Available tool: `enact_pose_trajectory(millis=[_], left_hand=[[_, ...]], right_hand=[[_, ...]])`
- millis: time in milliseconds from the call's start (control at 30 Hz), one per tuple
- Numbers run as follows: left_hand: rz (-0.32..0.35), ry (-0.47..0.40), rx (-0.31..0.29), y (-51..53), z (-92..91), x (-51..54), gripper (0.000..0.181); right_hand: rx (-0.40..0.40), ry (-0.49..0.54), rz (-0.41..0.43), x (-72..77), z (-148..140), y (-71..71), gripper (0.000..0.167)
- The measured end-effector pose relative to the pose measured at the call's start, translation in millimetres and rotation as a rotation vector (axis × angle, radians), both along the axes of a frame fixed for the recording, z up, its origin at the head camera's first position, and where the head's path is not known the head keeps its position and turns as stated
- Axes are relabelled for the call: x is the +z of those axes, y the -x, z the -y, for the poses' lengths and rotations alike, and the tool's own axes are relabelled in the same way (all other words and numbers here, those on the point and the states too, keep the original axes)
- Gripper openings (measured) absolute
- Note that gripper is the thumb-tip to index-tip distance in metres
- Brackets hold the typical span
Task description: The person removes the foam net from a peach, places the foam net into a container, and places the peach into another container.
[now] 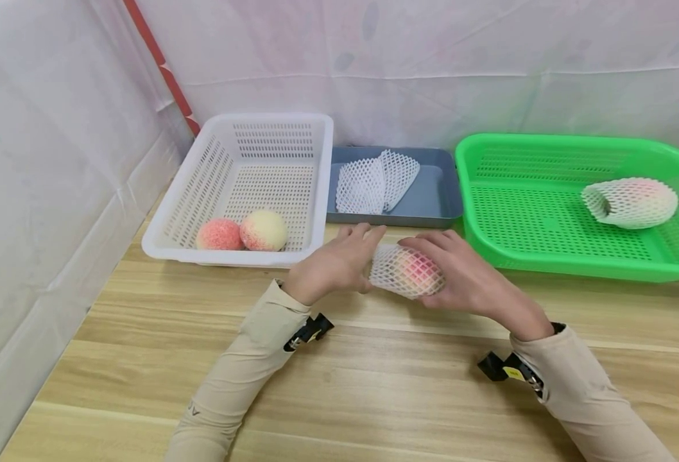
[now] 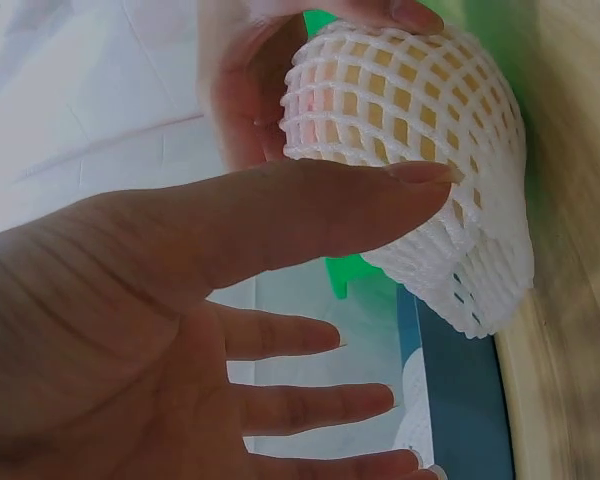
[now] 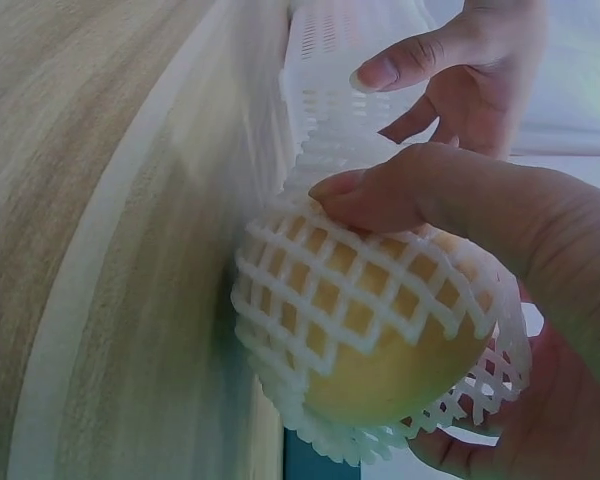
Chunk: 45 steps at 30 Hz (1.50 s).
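A pink and yellow peach (image 1: 419,272) sits inside a white foam net sleeve (image 1: 387,271) just above the wooden table. My right hand (image 1: 468,277) holds the netted peach from the right, its thumb pressing on the mesh in the right wrist view. The sleeve's loose end points left. At that end is my left hand (image 1: 338,262), its fingers fairly straight and spread. In the left wrist view its thumb overlaps the net; whether it touches I cannot tell. Its other fingers stand apart from the net.
Behind the left hand, a white basket (image 1: 232,255) holds two bare peaches (image 1: 264,231). A grey-blue tray (image 1: 432,192) with foam net sleeves (image 1: 361,186) lies at the back middle. To the right, a green basket (image 1: 524,212) contains another netted peach (image 1: 634,203).
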<state>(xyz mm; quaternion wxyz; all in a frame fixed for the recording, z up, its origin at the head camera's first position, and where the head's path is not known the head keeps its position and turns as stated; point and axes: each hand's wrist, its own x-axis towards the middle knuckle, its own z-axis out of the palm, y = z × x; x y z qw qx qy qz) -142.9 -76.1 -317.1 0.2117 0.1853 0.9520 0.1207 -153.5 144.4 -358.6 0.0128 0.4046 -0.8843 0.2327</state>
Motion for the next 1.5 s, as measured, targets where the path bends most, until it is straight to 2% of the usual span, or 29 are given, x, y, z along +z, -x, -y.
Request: enact_pose_trajectory(millis=[200, 300, 467, 633, 800, 1067, 1367, 1500], left_hand=[[0.025, 0.032, 0.002, -0.3, -2.8, -1.7, 0.108], [0.026, 0.045, 0.002, -0.4, -3.1, -2.2, 0.11], [0.025, 0.062, -0.002, -1.0, -3.2, -2.2, 0.114], [0.025, 0.07, -0.006, -1.8, -3.5, -2.6, 0.114], [0.008, 0.051, -0.011, -1.6, -3.5, -2.7, 0.116], [-0.055, 0.031, -0.023, 0.3, -4.0, -2.4, 0.118], [-0.051, 0.016, -0.013, 0.9, -3.7, -2.3, 0.119], [-0.053, 0.018, -0.012, 1.5, -3.1, -2.4, 0.119]], right_hand=[[0.01, -0.012, -0.012, -2.4, -1.0, 1.0, 0.091], [0.0, -0.05, 0.018, 0.6, -2.2, 0.4, 0.092], [-0.019, -0.112, 0.092, 15.9, -8.2, -2.7, 0.098], [-0.048, -0.081, 0.081, 32.9, -18.3, -4.3, 0.102], [-0.093, -0.063, 0.066, 42.5, -29.0, -5.3, 0.103], [-0.11, -0.131, -0.014, 42.2, -36.8, -4.4, 0.108], [-0.142, -0.172, 0.035, 39.0, -39.9, -1.1, 0.112], [-0.142, -0.167, 0.022, 38.4, -41.0, -0.6, 0.112]])
